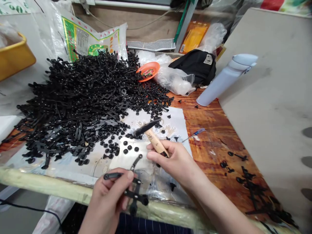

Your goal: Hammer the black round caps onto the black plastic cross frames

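Note:
My left hand [114,191], near the table's front edge, is closed on a black jointed plastic linkage [136,195] with round ends and several crossing arms. To its right, my right hand [173,159] grips the wooden handle of a small hammer [154,139]. The hammer's dark head points up and left over a pale board [115,162]. On that board sit several small black round caps [125,151]. More loose caps [110,149] lie just left of it, at the foot of a large heap of black plastic links [85,94].
A pale blue bottle [224,81] stands back right beside a black bag [195,66]. An orange dish [148,71] rests against the heap. Black linkages [255,188] lie at right, near a grey panel [273,97]. A yellow bin [17,55] is at upper left.

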`<state>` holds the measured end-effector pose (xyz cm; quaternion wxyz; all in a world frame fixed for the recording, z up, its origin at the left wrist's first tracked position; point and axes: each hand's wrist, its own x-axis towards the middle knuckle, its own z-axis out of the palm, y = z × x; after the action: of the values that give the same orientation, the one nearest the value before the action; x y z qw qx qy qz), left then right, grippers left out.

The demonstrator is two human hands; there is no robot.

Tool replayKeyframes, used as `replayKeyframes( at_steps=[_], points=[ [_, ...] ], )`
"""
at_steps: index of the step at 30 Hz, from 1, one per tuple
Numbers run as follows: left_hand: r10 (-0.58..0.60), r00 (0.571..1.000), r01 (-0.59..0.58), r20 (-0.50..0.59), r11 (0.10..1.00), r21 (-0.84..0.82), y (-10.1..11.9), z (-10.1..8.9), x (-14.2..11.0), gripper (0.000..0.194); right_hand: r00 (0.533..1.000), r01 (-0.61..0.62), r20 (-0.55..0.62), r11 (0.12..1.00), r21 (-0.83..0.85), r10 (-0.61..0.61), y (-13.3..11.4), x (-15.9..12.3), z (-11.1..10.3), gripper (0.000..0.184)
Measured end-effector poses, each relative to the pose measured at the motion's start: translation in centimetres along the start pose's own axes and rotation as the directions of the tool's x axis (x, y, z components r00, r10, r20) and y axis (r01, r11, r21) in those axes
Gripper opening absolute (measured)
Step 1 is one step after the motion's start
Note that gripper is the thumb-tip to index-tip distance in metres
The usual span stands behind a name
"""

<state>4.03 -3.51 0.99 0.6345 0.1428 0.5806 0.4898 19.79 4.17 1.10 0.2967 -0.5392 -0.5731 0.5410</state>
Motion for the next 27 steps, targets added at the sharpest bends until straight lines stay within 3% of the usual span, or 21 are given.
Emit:
replayKeyframes(
  at_steps=[3, 8, 15, 21, 27],
  points=[
    [-0.002, 0.994, -0.001, -0.105, 0.999, -0.033, 0.5, -1.2, 1.2, 0.026, 0.989, 0.121, -0.041, 0.948, -0.296, -0.139, 0.4, 1.5, 1.0, 0.008],
    [-0.064, 0.982, 0.049, -0.178, 0.995, -0.087, 0.5, -1.8, 1.9, 0.030, 0.986, 0.145, -0.016, 0.906, -0.397, -0.165, 1.3, 3.0, 3.3, 0.013],
    [-0.087, 0.984, 0.077, -0.156, 0.995, -0.068, -0.2, -2.4, 1.7, 0.029, 0.994, 0.108, 0.033, 0.927, -0.360, -0.103, 2.0, 2.1, 3.4, 0.014],
    [-0.143, 0.981, 0.140, -0.128, 0.990, -0.036, -0.1, -1.6, 1.8, 0.030, 0.998, 0.050, 0.042, 0.971, -0.235, -0.042, 1.6, 1.3, 0.6, 0.004],
    [-0.169, 0.967, 0.170, -0.189, 0.985, -0.012, -0.3, -1.0, 1.8, 0.034, 1.000, 0.026, -0.010, 0.984, -0.177, -0.028, 2.2, 0.3, -1.0, 0.021]
  ],
)
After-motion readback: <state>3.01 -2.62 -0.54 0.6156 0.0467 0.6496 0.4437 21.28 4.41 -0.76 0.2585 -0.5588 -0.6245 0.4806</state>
